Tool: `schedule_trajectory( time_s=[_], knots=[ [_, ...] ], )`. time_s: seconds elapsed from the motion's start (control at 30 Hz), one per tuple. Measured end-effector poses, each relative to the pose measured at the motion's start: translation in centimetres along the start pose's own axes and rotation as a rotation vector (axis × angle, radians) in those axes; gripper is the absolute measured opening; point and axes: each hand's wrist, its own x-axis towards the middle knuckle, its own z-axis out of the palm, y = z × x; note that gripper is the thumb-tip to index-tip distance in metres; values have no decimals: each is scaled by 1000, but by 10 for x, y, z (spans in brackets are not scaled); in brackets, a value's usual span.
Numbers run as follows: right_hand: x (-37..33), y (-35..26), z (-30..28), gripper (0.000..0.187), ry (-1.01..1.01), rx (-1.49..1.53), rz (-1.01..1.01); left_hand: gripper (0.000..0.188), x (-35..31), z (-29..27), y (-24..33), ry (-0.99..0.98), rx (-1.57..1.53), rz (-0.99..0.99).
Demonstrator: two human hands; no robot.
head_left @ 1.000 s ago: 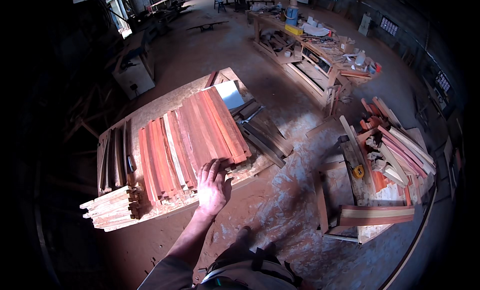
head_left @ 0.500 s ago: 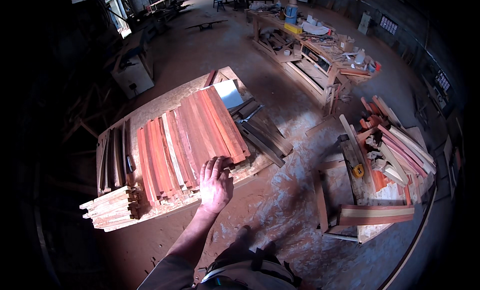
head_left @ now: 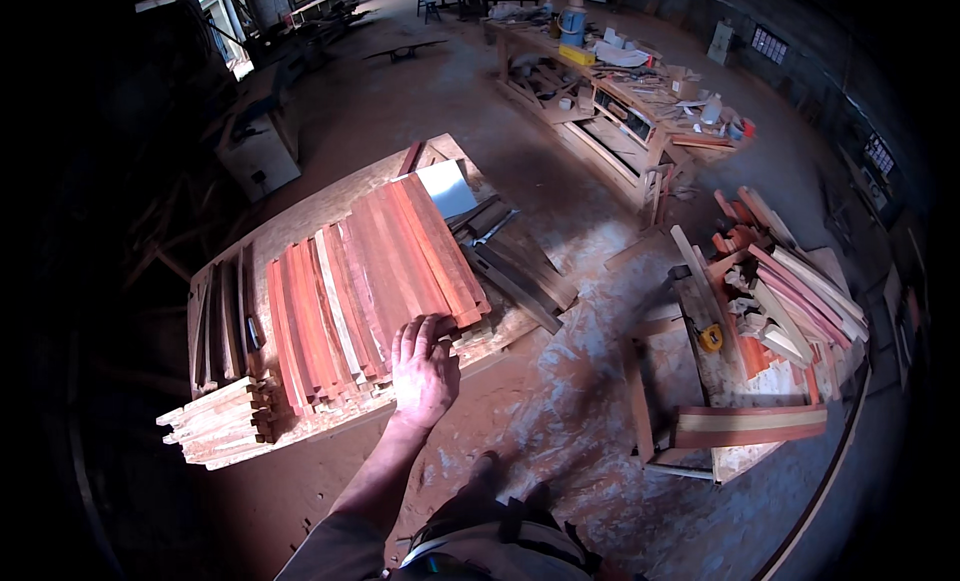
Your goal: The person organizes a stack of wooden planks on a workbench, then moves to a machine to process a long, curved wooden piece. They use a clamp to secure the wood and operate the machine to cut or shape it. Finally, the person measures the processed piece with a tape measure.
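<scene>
My left hand point(head_left: 425, 371) reaches out from the lower edge and rests at the near end of a wide reddish-brown board point(head_left: 395, 251). Its fingers are slightly bent and apart, lying on the wood; the palm's underside is hidden. Left of that board, several narrow red and orange wood strips point(head_left: 300, 316) lie side by side, with a pale strip point(head_left: 340, 306) among them. All lie on a chipboard panel point(head_left: 325, 196). A bright orange-red strip point(head_left: 435, 246) runs along the board's right side. My right hand is out of the picture.
Pale wood pieces point(head_left: 215, 421) are stacked at the panel's near left corner, dark strips point(head_left: 225, 321) behind them. To the right stands a pile of offcuts point(head_left: 790, 291) with a yellow tape measure point(head_left: 711, 338). A cluttered workbench point(head_left: 640, 91) stands farther back.
The whole view has shifted slightly, so the panel and wood sit a little farther left. My left hand stays at the same board end.
</scene>
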Motion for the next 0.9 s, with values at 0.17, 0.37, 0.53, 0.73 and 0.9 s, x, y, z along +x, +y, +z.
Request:
schedule_trajectory(
  time_s=[0.17, 0.37, 0.53, 0.73, 0.9],
  knots=[
    [3, 14, 21, 50, 68, 15, -99, 49, 9, -8, 5, -53, -5, -50],
    [1, 2, 25, 49, 225, -60, -52, 60, 19, -29, 44, 104, -359, 250],
    [13, -6, 6, 59, 3, -198, -35, 53, -45, 13, 65, -136, -549, 394],
    [8, -22, 37, 84, -73, 81, 236, 69, -224, 127, -1, -1283, -360, 125],
    [9, -40, 93, 70, 71, 374, 377, 71, -325, 191, -84, -1880, -362, 36]
  ],
)
